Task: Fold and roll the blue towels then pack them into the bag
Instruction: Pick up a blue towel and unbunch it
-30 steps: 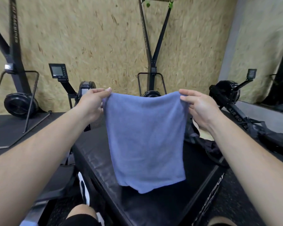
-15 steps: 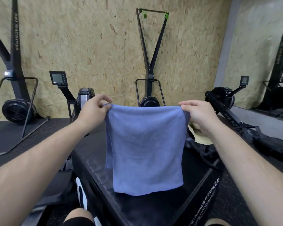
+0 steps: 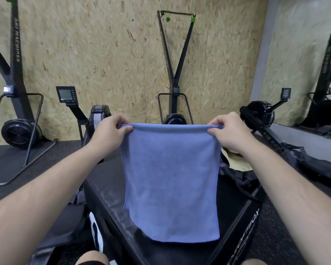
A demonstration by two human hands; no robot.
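A blue towel (image 3: 170, 180) hangs folded in half in front of me, its fold along the top. My left hand (image 3: 108, 133) pinches the top left corner and my right hand (image 3: 228, 133) pinches the top right corner, stretching the top edge level. The lower edge dangles just above a black padded box (image 3: 111, 190). A black bag (image 3: 243, 176) with a pale lining lies on the box behind the towel's right side, mostly hidden.
Black gym machines stand along the chipboard wall: one at the left (image 3: 19, 131), a rower with a monitor (image 3: 66, 94), a tall one in the middle (image 3: 173, 77) and another rower at the right (image 3: 262, 115). A mirror covers the right wall.
Both hands have curled tighter round the towel's top corners and pulled the top edge straight. The towel hangs flatter, and the back layer on the left is now lined up behind the front.
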